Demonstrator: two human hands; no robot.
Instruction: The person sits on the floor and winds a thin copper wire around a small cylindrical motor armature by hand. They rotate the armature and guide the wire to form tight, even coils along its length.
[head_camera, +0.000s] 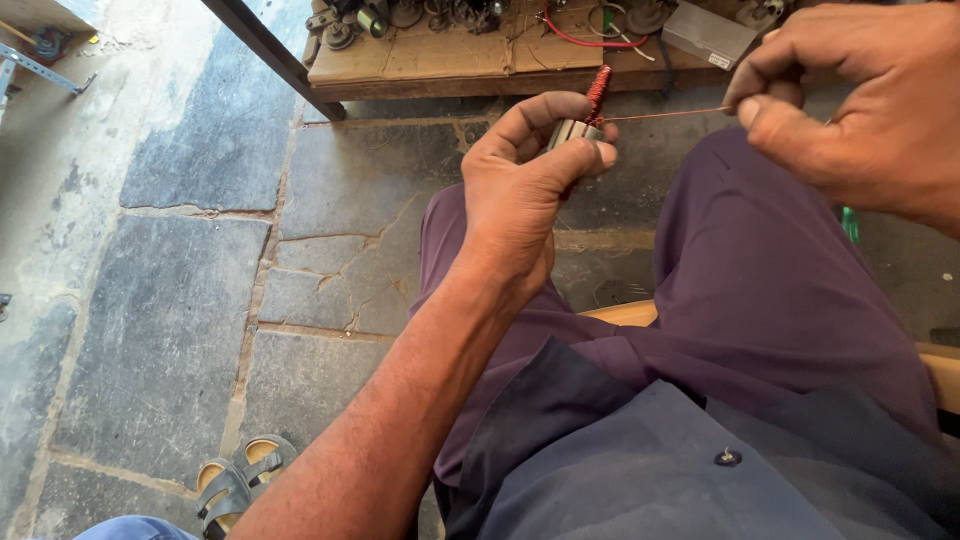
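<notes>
My left hand (525, 175) grips a small metal core wound with reddish copper wire (597, 92), held upright above my lap. A thin strand of copper wire (665, 115) runs taut from the coil to the right. My right hand (860, 105) pinches the end of that strand between thumb and forefinger, at the top right. Both hands are above my purple trousers (760, 290).
A low wooden board (450, 55) at the top carries several small motor parts, a red cable (575, 38) and a grey box (708, 33). Stone slab floor (180, 300) spreads to the left. A sandalled foot (235, 485) is at the bottom left. A wooden seat edge (625, 313) shows under my leg.
</notes>
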